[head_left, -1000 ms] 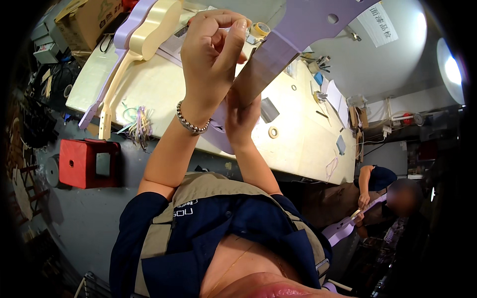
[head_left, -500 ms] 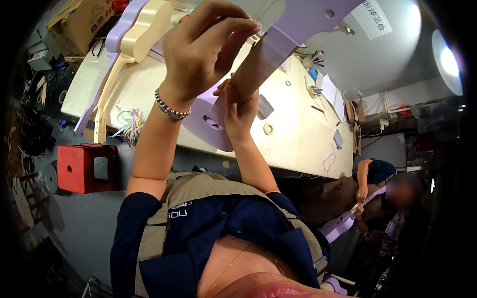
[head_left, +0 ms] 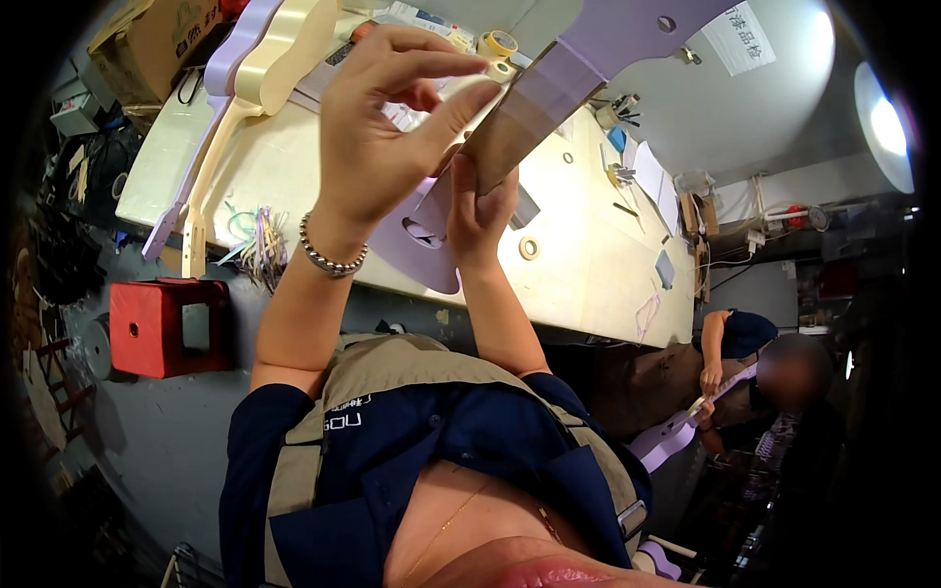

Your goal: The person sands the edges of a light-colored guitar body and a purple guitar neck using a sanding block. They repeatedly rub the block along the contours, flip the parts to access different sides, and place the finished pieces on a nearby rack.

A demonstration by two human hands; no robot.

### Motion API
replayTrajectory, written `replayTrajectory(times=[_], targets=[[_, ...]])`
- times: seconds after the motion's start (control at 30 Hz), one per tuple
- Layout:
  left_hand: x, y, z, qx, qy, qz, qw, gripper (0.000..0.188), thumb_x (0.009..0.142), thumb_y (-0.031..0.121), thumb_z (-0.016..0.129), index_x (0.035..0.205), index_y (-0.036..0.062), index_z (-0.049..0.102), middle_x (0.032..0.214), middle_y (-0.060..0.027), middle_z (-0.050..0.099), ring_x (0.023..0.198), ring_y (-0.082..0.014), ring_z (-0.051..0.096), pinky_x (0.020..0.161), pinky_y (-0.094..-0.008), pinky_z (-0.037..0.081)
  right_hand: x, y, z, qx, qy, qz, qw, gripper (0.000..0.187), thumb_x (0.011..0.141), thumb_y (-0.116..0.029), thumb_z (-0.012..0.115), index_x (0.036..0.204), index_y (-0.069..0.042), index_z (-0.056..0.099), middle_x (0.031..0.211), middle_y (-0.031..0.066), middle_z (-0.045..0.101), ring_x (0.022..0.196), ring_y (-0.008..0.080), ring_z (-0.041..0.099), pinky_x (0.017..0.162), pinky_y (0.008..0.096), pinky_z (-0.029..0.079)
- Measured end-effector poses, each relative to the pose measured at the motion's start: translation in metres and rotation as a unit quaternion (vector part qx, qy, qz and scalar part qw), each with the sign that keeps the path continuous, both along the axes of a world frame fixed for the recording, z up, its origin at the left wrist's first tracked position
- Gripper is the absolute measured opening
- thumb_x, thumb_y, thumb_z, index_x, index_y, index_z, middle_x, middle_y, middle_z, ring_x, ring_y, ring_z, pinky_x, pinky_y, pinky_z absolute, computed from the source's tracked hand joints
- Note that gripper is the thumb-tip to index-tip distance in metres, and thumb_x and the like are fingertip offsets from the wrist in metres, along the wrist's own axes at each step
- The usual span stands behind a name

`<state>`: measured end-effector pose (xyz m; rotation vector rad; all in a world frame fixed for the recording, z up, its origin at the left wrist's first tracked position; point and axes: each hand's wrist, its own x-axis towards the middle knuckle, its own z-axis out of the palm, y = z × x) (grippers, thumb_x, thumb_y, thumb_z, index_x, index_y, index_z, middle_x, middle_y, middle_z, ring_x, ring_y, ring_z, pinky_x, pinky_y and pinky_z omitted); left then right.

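Note:
A lilac ukulele or small guitar (head_left: 598, 59) is tilted up in front of me. Its broad end with a round hole is at the top, and a rounded lilac part with an oval opening shows below. Brownish covering, possibly masking tape or paper, lies along the neck between them. My right hand (head_left: 480, 211) is wrapped round the neck from below. Beside the neck's left edge is my left hand (head_left: 392, 127), with a beaded bracelet at the wrist. Its thumb and fingers are apart, and I see nothing between them.
Tape rolls (head_left: 500, 42) lie at the table's far side, another tape roll (head_left: 529, 248) on the pale table (head_left: 588, 294). A lilac and a cream instrument (head_left: 265, 78) lean at left, near a red stool (head_left: 152, 330). A co-worker (head_left: 740, 338) holds another lilac instrument at right.
My left thumb and fingers have parted from a pinch near the neck's upper edge, and that hand has dropped slightly. The right hand keeps its grip; the instrument has shifted a little.

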<state>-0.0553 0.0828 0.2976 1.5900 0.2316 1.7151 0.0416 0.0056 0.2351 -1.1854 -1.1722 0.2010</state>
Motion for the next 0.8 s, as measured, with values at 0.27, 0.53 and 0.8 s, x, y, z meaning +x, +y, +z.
replayTrajectory(times=[0.27,0.53,0.8], targets=[[0.021,-0.002,-0.010,-0.063,-0.041,-0.062,0.995,0.015,0.073,0.010,0.074,0.086,0.0041,0.070,0.085,-0.0026,0.059,0.062,-0.0056,0.053,0.056,-0.0169,0.043,0.000,0.001,-0.012,0.073,-0.075,0.009,0.994,0.036,0.089,0.004,0.047,0.124,0.004,0.035,0.091,0.0121,0.057,0.074,0.0164,0.059,0.066,0.0276,0.050],[0.008,0.014,-0.039,-0.131,0.029,0.124,0.983,0.012,0.080,0.009,0.068,0.083,-0.0029,0.066,0.086,-0.0020,0.059,0.069,-0.0049,0.053,0.061,-0.0179,0.043,0.012,-0.005,-0.016,0.032,0.040,0.012,0.999,0.044,0.092,-0.032,0.052,0.116,0.003,0.039,0.109,0.0145,0.053,0.103,0.0243,0.056,0.088,0.0389,0.049],[-0.072,0.077,-0.119,-0.161,0.097,0.397,0.898,0.014,0.077,0.015,0.072,0.082,0.0022,0.070,0.079,-0.0012,0.062,0.069,-0.0073,0.055,0.065,-0.0208,0.045,0.028,-0.012,-0.010,0.059,0.054,-0.017,0.997,0.048,0.094,-0.037,0.046,0.117,0.003,0.033,0.113,0.0170,0.047,0.103,0.0255,0.054,0.087,0.0451,0.050]])
